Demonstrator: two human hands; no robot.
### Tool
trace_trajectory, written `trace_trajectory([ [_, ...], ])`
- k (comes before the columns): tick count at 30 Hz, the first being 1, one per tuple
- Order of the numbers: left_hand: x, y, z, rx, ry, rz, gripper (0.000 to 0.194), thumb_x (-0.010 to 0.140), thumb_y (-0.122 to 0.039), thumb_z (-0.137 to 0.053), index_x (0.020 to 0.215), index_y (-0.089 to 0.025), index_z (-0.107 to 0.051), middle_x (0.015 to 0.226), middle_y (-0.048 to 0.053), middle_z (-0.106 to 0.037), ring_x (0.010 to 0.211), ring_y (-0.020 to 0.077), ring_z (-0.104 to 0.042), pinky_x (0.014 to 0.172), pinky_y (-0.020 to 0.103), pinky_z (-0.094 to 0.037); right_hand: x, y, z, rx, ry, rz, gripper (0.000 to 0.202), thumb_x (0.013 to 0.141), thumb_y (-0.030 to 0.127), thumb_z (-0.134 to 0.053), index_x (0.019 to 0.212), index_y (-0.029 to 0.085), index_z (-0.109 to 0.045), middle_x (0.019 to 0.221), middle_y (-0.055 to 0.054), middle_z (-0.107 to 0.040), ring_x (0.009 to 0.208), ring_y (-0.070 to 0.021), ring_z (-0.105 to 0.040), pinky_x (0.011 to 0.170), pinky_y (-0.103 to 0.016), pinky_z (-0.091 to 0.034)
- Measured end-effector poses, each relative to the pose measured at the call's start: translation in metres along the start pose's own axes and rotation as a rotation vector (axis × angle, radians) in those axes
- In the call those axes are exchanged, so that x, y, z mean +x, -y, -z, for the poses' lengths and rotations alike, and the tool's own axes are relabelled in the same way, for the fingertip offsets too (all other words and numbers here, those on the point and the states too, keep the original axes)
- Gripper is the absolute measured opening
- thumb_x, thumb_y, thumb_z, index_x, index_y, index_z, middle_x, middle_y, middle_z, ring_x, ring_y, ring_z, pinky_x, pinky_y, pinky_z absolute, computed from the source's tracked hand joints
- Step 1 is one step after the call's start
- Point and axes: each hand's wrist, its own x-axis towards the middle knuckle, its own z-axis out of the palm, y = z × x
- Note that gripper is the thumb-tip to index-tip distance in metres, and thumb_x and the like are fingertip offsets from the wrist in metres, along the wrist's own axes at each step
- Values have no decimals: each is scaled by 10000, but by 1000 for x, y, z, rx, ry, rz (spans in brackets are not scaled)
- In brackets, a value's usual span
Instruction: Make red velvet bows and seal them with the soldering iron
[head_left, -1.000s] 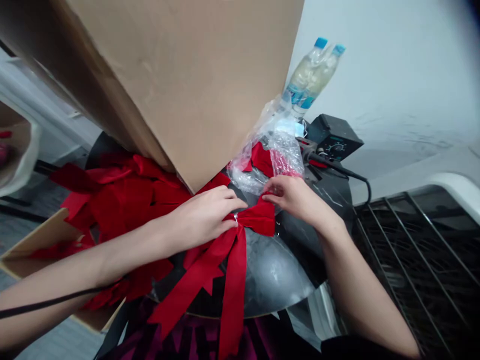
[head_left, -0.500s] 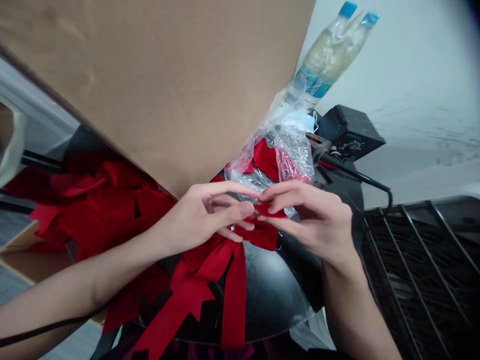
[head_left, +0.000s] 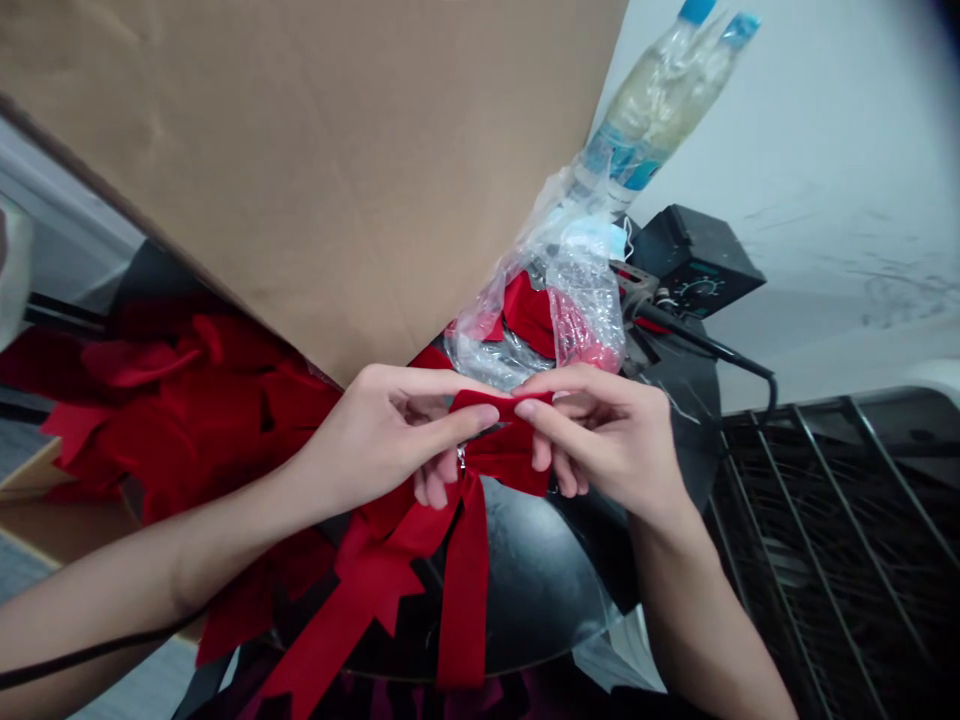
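A small folded red ribbon piece is pinched between thumb and fingers of both my left hand and my right hand. The two hands nearly touch at its middle. Just beneath them lies a red bow with a small silvery bit at its left side, partly hidden by my fingers. Long red ribbon tails hang down over the round black surface. To the left is a heap of red ribbon pieces.
A big cardboard box leans in from above. Behind my right hand are clear plastic wrap over red pieces, two bottles and a black device with a dial. A dark metal rack stands at right.
Both hands now pinch the small red piece by its upper edge, held straighter between them. My left thumb has come onto it. The view has shifted slightly.
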Motion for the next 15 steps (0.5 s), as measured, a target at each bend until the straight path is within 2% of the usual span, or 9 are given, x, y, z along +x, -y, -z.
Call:
trace_trajectory([
  [2, 0, 1, 0, -33, 4, -55, 225, 942, -266, -768, 1152, -226, -839, 741, -6, -820, 648, 175, -803, 613, 228, -681, -1, 0, -2, -15, -82, 85, 117, 947, 262, -769, 1057, 224, -762, 676, 18, -757, 444, -137, -683, 373, -201, -535],
  [4, 1, 3, 0, -39, -38, -159, 205, 884, -215, -826, 1085, -240, -859, 970, 8, -862, 902, 196, -835, 852, 249, -691, -1, 0, -1, -82, -142, 195, 117, 927, 210, -783, 1039, 240, -789, 857, -14, -809, 696, -172, -790, 587, -256, -665],
  [5, 2, 4, 0, -27, -67, -197, 216, 836, -187, -865, 1045, -241, -866, 1023, 5, -862, 959, 200, -831, 914, 250, -676, 0, 0, 0, -134, -165, 256, 130, 910, 182, -796, 1020, 249, -804, 941, -22, -818, 827, -180, -805, 716, -280, -688],
  [6, 2, 4, 0, -12, -100, -231, 229, 784, -166, -901, 1000, -236, -872, 1021, 3, -863, 955, 202, -831, 924, 246, -671, 1, 0, 1, -188, -179, 311, 151, 889, 156, -812, 1001, 257, -816, 1003, -24, -819, 926, -182, -798, 818, -292, -682],
  [8, 2, 5, 0, 24, -173, -273, 204, 728, -153, -932, 911, -219, -874, 952, 4, -864, 884, 204, -835, 877, 243, -682, 2, 0, 2, -263, -183, 379, 170, 850, 131, -845, 952, 266, -829, 1031, -17, -817, 1000, -175, -776, 910, -291, -651],
  [11, 1, 6, -1, 78, -238, -275, 188, 766, -200, -916, 947, -223, -875, 887, 2, -860, 808, 194, -835, 803, 223, -686, 1, 1, 1, -256, -190, 340, 150, 826, 154, -873, 910, 265, -819, 967, 1, -813, 896, -154, -773, 823, -261, -645],
  [13, 1, 6, -1, 78, -232, -262, 278, 788, -216, -907, 1060, -251, -864, 919, -11, -863, 810, 177, -836, 800, 196, -678, -2, 1, 0, -208, -205, 267, 169, 831, 188, -878, 961, 269, -807, 917, 15, -805, 796, -141, -772, 732, -242, -638],
  [15, 1, 6, 0, 64, -213, -277, 282, 796, -191, -899, 1065, -268, -861, 952, -27, -864, 843, 157, -836, 815, 162, -664, -4, 3, 1, -179, -181, 200, 210, 863, 231, -857, 1058, 275, -795, 881, 24, -799, 709, -132, -763, 672, -239, -627],
])
